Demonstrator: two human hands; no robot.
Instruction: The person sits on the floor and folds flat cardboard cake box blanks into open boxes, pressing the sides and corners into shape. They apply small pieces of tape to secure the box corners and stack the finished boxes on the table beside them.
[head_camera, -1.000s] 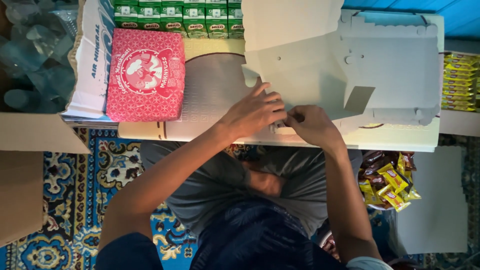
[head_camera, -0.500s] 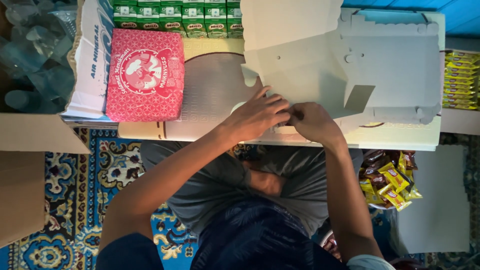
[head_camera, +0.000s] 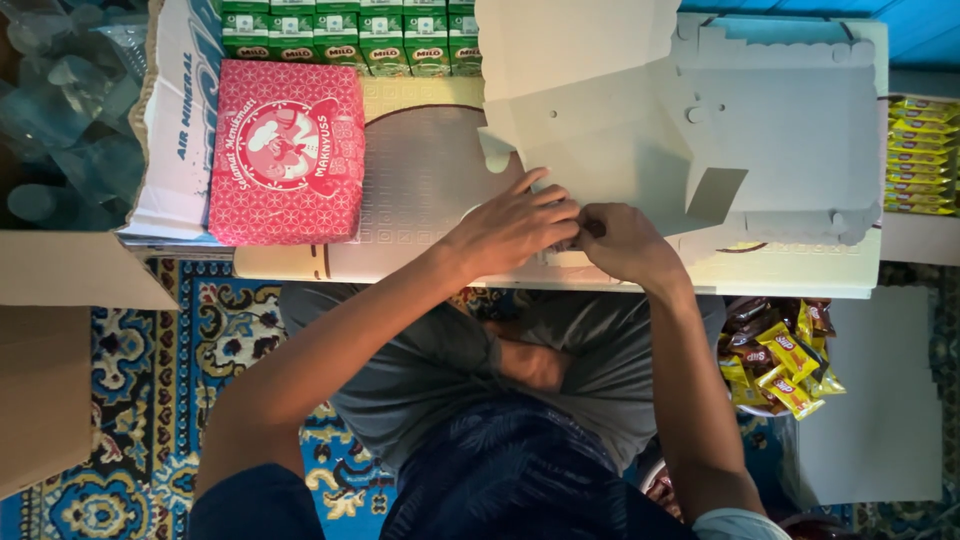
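Observation:
A flat white cardboard box blank (head_camera: 760, 130) with cut tabs and a raised flap lies unfolded on a low table (head_camera: 420, 190) in front of me. My left hand (head_camera: 515, 228) and my right hand (head_camera: 625, 243) meet at the blank's near edge. Their fingertips are pressed together and pinch a small fold of the cardboard there. Both forearms reach up from my lap, and what lies under the fingers is hidden.
A pink patterned box (head_camera: 285, 150) lies on the table's left, with a row of green drink cartons (head_camera: 350, 35) behind it. Yellow snack packs (head_camera: 915, 155) are stacked at right. On the carpet are a bag of snacks (head_camera: 780, 350) and a brown carton (head_camera: 50, 360).
Hardly anything differs. My left fingers have drawn a little closer to my right hand at the cardboard's edge.

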